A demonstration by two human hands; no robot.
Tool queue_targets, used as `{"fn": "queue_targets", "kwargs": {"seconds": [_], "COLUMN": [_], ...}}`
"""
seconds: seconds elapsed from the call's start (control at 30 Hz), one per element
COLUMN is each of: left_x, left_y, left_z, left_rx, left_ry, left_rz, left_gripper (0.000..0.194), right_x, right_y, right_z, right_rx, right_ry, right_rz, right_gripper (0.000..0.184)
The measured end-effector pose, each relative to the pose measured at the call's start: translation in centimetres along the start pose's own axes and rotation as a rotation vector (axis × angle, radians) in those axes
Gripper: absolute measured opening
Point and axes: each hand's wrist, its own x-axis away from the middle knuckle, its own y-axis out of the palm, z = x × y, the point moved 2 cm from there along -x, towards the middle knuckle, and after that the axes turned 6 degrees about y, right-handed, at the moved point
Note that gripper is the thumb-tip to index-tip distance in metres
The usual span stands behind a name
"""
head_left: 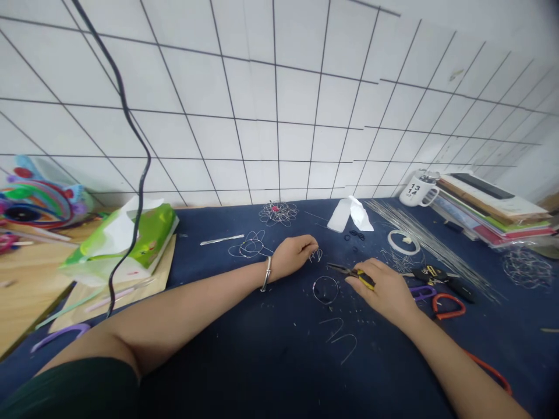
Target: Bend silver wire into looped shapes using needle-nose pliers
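Observation:
My left hand point(294, 256) is closed, thumb against fingers, on a small piece of bent wire point(316, 255) whose loops stick out past the fingertips. In my right hand point(386, 291) are long-nose pliers point(356, 274) with yellow and black handles, their dark jaws pointing left toward the left hand but apart from it. A wire ring point(325, 290) with a few beads lies on the dark blue cloth point(262, 349) below the plier tips. Nearer to me are bent wire lengths point(345, 340). Left of my left hand rests a looped wire flower shape point(252, 244).
A round wire piece point(278, 213) lies by the tiled wall. At right are straight wires point(437, 247), a white coil point(404, 242), scissors point(449, 305), a mug point(419, 189) and stacked books point(493, 206). A tissue pack point(126, 241) and hanging black cable point(142, 186) are at left.

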Motion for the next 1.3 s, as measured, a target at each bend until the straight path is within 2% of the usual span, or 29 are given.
{"fn": "queue_targets", "kwargs": {"seconds": [0.23, 0.43, 0.6, 0.73, 0.8, 0.97, 1.03, 1.13, 1.3], "left_x": [-0.2, -0.2, -0.3, -0.1, 0.5, 3.4, 4.3, 5.2, 5.4], "left_y": [0.3, 0.6, 0.5, -0.1, -0.2, 0.8, 1.2, 1.9, 2.3], "left_z": [-0.9, -1.0, -1.6, -0.4, 1.1, 6.3, 7.6, 8.5, 8.3], "left_rx": [-0.135, -0.229, -0.24, -0.254, -0.251, -0.207, -0.225, -0.261, -0.298], "left_ry": [-0.094, -0.082, -0.091, -0.02, 0.063, 0.334, 0.392, 0.436, 0.461], "left_rz": [-0.007, -0.039, 0.01, 0.097, 0.046, -0.283, -0.356, -0.416, -0.445], "left_gripper": [0.022, 0.023, 0.019, 0.02, 0.019, 0.023, 0.028, 0.032, 0.022], "right_x": [-0.2, -0.2, -0.5, -0.7, -0.7, -0.8, -0.8, -0.9, -0.9], "right_y": [0.2, 0.4, 0.5, 0.5, 0.6, 1.0, 1.2, 1.3, 1.3], "right_z": [0.8, 1.1, 1.6, 1.9, 2.1, 2.5, 2.6, 2.6, 2.6], "right_rx": [-0.055, -0.046, -0.04, -0.054, -0.06, -0.064, -0.069, -0.074, -0.073], "right_ry": [0.026, 0.036, 0.05, 0.062, 0.067, 0.077, 0.073, 0.072, 0.071], "right_rz": [-0.005, -0.01, -0.016, -0.025, -0.022, -0.009, -0.016, -0.029, -0.027], "right_gripper": [0.031, 0.032, 0.033, 0.033, 0.033, 0.033, 0.033, 0.033, 0.033]}}
